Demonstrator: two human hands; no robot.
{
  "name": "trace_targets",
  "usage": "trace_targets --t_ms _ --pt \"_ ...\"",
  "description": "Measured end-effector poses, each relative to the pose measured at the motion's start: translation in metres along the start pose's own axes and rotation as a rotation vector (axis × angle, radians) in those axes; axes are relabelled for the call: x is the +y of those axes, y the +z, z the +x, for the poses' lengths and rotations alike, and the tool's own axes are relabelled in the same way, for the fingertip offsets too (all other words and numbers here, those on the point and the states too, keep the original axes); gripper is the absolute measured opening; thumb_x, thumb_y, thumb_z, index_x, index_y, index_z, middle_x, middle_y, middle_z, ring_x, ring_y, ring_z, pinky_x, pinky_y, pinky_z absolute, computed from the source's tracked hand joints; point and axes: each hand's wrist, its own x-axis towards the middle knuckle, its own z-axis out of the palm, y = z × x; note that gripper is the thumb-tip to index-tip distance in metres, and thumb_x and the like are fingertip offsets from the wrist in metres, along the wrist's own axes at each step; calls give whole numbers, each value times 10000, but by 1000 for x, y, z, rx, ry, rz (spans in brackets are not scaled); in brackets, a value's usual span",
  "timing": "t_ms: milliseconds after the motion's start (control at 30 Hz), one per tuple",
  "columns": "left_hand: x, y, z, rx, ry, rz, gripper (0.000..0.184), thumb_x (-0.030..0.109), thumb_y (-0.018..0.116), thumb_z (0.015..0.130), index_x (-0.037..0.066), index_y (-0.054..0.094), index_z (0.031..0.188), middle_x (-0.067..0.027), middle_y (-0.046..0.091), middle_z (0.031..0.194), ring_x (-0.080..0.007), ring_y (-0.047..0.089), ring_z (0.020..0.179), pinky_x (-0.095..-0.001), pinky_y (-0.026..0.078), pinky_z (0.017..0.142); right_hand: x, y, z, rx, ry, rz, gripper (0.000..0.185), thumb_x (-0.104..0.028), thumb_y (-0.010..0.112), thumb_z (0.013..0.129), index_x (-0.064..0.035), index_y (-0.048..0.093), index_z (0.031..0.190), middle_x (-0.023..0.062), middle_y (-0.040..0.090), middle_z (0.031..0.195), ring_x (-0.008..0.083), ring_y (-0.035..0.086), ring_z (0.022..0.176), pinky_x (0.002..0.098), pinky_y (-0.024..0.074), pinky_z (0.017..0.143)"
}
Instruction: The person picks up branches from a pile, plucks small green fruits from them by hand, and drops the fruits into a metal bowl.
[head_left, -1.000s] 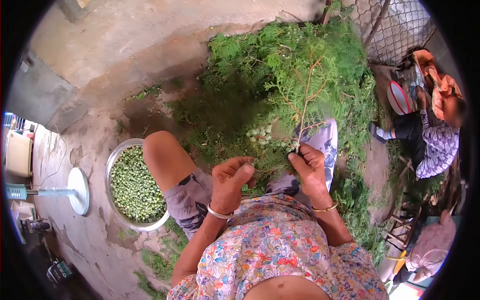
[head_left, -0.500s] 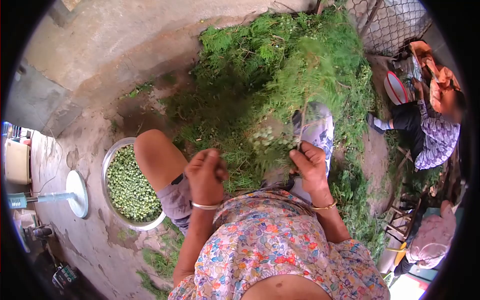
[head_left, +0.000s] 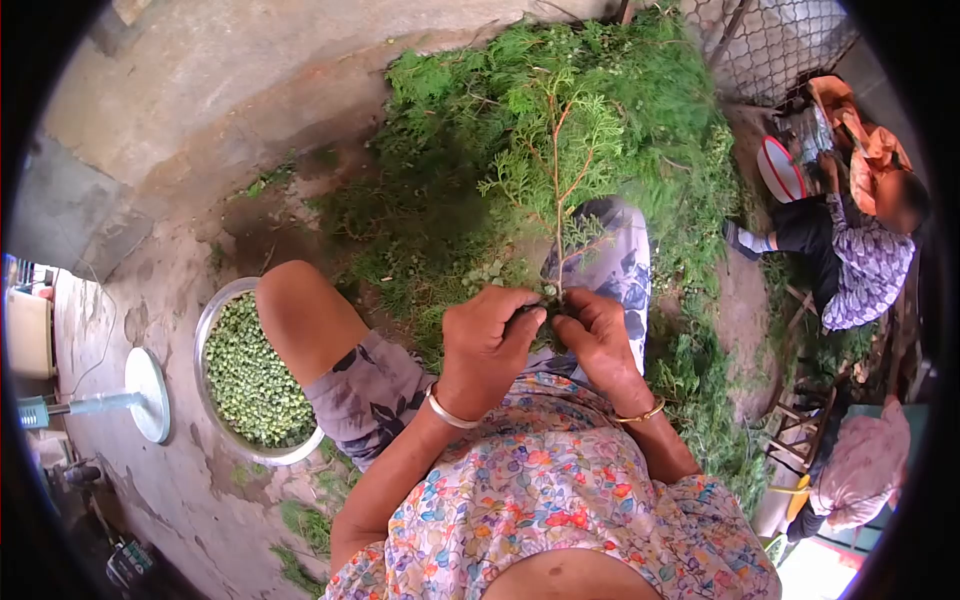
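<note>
An upright leafy conifer branch (head_left: pixel 557 180) with a reddish-brown stem stands between my knees, its lower end held in the pinched fingers of my right hand (head_left: pixel 603 350). My left hand (head_left: pixel 488 342) is closed, thumb against fingers, at a few small green berries (head_left: pixel 549 291) low on the stem. Both hands nearly touch each other in front of my lap. A round metal basin (head_left: pixel 207 395) sits by my left knee, filled with small green berries (head_left: pixel 257 372).
Cut green branches (head_left: pixel 630 95) lie heaped ahead, against a wall (head_left: pixel 270 80). A pale fan-like stand with a round base (head_left: pixel 148 395) is at left. Two people (head_left: pixel 865 265) sit at right, one near a red-rimmed basin (head_left: pixel 782 170). A wire mesh (head_left: pixel 765 50) closes the far right corner.
My left hand has moved right and forward to meet the branch's lower stem. The right hand has shifted slightly left, and the branch, blurred before, now stands still and clear.
</note>
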Motion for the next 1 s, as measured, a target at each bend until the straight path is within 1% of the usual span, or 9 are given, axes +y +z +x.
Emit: trace_targets --t_ms 100,167,400,533,633,700,767,833,1000 --pt "-7 3 -4 -39 58 117 188 7 717 738 -23 641 907 -108 635 714 -128 590 611 -255 464 560 13 -3 2 -3 -110 -200 42 20 544 814 21 555 774 3 447 585 47 395 574 267 321 472" --pt "-5 6 -8 95 -71 62 243 21 723 736 -12 626 957 -125 640 721 -167 615 609 -263 468 558 8 1 1 -14 -125 -184 42 14 559 811 27 546 773 37 449 578 62 404 558 276 330 472" --pt "-27 12 -12 67 -13 184 225 36 726 747 -5 611 935 -116 642 716 -170 625 608 -274 472 554 14 13 1 -29 -314 -258 71 11 579 802 41 524 770 137 480 579 142 447 509 322 368 481" --pt "-32 6 -13 82 -53 136 209 46 721 758 -10 600 918 -115 646 722 -172 638 626 -282 477 561 13 10 -1 -56 -300 -278 70 9 579 806 43 527 774 145 476 584 145 446 512 326 372 482" --pt "-28 3 -10 33 -117 119 192 42 718 760 -15 601 901 -116 650 742 -165 633 637 -275 476 575 15 10 -1 -78 -263 -348 54 -8 605 807 23 595 850 82 555 620 132 504 557 302 397 517" --pt "-18 5 -10 16 -131 119 182 39 717 760 -17 601 889 -115 651 753 -158 626 640 -269 475 582 15 15 -1 6 -287 -228 86 1 597 807 38 526 776 122 474 587 105 416 549 320 366 488" --pt "-9 10 -15 245 -239 -21 182 43 718 756 -20 605 883 -114 650 770 -144 616 655 -261 477 598 10 14 0 7 -235 -208 89 3 593 811 35 521 771 117 471 589 96 410 558 320 360 488" --pt "-11 9 -17 223 -180 36 190 48 720 755 -24 610 892 -114 650 758 -140 614 652 -262 478 595 9 12 1 11 -180 -190 93 4 589 814 31 515 766 112 468 591 88 405 568 319 355 487" --pt "-18 13 -18 134 -122 79 203 60 724 753 -36 633 907 -116 652 727 -132 606 632 -267 474 579 20 18 3 25 -333 -286 111 15 565 831 29 493 749 107 454 583 92 390 554 307 339 474"
